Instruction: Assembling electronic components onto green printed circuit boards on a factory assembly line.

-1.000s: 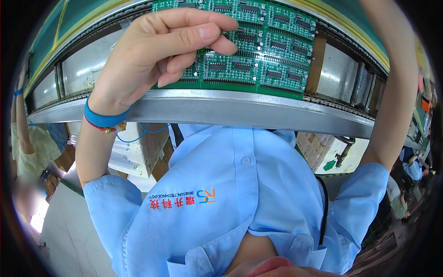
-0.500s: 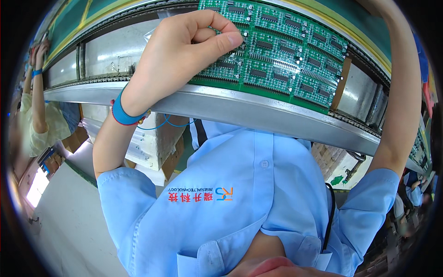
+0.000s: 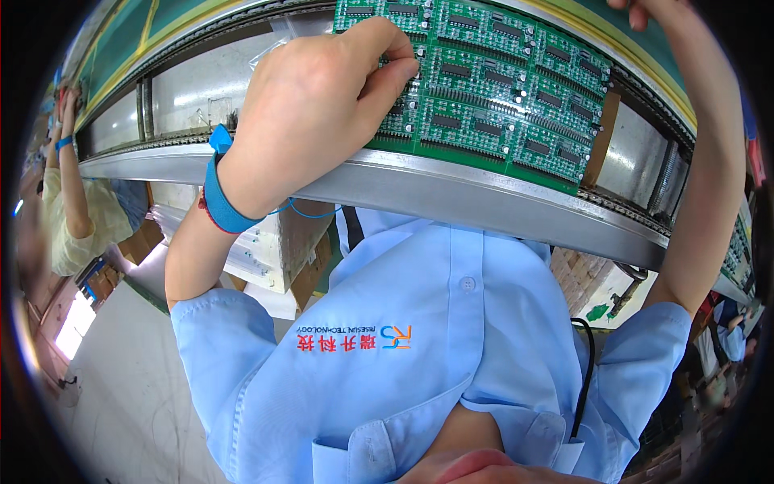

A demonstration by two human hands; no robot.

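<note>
We see the green circuit board panel (image 3: 500,81) lying flat on the conveyor rail (image 3: 484,202), long axis along the rail, packed with black chips. Left hand (image 3: 322,105) presses curled fingers on its left end; right hand (image 3: 645,10) mostly cropped, grip unclear.

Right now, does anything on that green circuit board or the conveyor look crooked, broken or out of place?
Nothing stands out. The green circuit board lies flat on the conveyor rail, its chips in even rows. The left hand rests on its near corner; the right hand is mostly out of view.
</note>
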